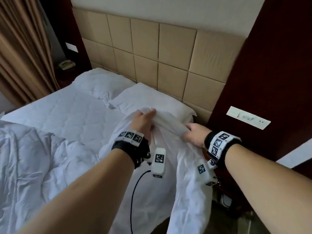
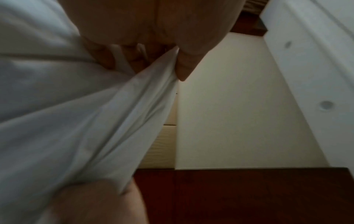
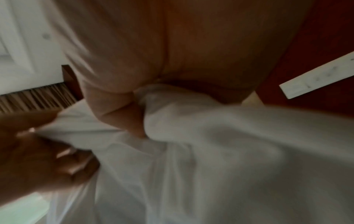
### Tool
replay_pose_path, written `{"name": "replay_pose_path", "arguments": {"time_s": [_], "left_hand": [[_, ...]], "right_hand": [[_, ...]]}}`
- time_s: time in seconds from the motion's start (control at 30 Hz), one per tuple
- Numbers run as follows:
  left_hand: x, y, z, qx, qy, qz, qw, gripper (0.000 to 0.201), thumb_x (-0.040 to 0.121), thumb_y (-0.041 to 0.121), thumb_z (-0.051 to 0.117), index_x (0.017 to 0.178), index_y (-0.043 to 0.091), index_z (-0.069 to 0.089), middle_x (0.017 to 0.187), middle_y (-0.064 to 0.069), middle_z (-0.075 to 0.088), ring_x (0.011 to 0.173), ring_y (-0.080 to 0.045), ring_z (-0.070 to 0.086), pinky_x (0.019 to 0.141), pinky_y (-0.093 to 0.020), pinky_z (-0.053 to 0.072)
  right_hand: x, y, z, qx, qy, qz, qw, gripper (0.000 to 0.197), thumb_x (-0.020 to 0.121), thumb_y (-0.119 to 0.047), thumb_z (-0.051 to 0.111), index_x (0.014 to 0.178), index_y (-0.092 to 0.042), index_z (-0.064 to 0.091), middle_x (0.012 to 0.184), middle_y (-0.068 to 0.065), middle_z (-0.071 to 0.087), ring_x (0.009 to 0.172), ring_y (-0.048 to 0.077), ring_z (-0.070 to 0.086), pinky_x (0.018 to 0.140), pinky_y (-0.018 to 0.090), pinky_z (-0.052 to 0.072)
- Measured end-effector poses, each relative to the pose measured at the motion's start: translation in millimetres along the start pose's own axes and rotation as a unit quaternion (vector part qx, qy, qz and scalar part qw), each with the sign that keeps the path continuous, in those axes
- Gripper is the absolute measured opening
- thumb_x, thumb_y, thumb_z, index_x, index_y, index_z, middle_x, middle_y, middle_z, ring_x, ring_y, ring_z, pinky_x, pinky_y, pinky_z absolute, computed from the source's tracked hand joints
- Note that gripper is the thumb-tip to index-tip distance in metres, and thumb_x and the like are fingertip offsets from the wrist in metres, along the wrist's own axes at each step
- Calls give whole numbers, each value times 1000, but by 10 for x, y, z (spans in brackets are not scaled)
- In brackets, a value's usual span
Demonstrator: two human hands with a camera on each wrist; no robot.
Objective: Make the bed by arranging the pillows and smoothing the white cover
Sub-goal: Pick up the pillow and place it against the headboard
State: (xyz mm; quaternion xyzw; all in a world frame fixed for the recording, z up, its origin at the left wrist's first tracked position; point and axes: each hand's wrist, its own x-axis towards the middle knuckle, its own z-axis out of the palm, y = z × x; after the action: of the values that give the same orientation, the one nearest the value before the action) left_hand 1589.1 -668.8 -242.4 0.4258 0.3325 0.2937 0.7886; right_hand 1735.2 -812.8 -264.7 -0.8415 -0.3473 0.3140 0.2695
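Note:
The white cover (image 1: 170, 132) is bunched and lifted at the bed's near right corner, its loose end hanging down over the bedside. My left hand (image 1: 143, 121) grips a fold of it, with the cloth pinched between thumb and fingers (image 2: 180, 66). My right hand (image 1: 194, 134) clutches another fold a little to the right, the cover (image 3: 191, 136) wadded in its fist. Two white pillows lie at the headboard: one (image 1: 96, 83) at the far left, one (image 1: 152, 98) just beyond my hands. The rest of the cover (image 1: 25, 157) lies crumpled at the left.
A beige padded headboard (image 1: 152, 53) backs the bed. Dark wood panelling with a white switch plate (image 1: 248, 117) stands close on the right. A telephone (image 1: 66, 64) sits on the far nightstand beside brown curtains (image 1: 22, 56). The quilted mattress pad (image 1: 67, 112) lies bare mid-bed.

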Motion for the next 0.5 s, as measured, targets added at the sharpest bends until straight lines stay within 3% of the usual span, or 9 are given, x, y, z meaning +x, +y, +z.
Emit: {"name": "replay_pose_path", "arguments": {"time_s": [0.13,0.23,0.3,0.37,0.4,0.5], "left_hand": [[464,605,539,13,-19,74,997,11,98,12,62,88,14,59,73,-5,67,66,-19,68,58,-28,56],[763,1028,718,1,6,108,994,7,96,15,64,99,9,63,84,-10,72,77,-24,72,63,-31,58],[972,1246,660,-23,45,122,991,29,92,21,67,114,1,64,100,-17,73,90,-29,74,71,-35,60],[1135,1378,557,-38,57,104,992,56,85,30,70,129,-3,59,117,-20,71,105,-32,72,86,-41,59],[1222,1405,501,-47,56,91,993,58,83,32,70,129,-2,59,117,-19,71,105,-32,72,89,-42,58],[1491,1367,389,-61,51,90,993,29,90,27,63,109,6,58,85,-11,69,73,-23,71,61,-32,57]], "right_hand": [[515,-210,-361,-46,68,-45,996,35,78,-41,69,107,-25,57,91,-5,65,83,17,64,71,29,52],[951,-385,-617,-75,66,-80,992,59,65,-53,70,115,-27,53,101,-4,65,85,20,65,75,35,56],[1210,-380,-750,-106,64,-66,990,51,73,-46,65,119,-28,53,111,-3,62,99,24,62,86,34,53],[1382,-288,-829,-141,72,-45,986,25,83,-40,59,105,-28,56,110,0,64,105,26,62,87,30,49],[1467,-231,-835,-148,74,-34,986,21,85,-42,57,101,-28,56,109,1,66,104,27,62,85,29,49],[1736,-179,-730,-121,-10,-16,993,53,77,-47,69,123,-27,52,115,1,64,97,23,59,78,30,47]]}}
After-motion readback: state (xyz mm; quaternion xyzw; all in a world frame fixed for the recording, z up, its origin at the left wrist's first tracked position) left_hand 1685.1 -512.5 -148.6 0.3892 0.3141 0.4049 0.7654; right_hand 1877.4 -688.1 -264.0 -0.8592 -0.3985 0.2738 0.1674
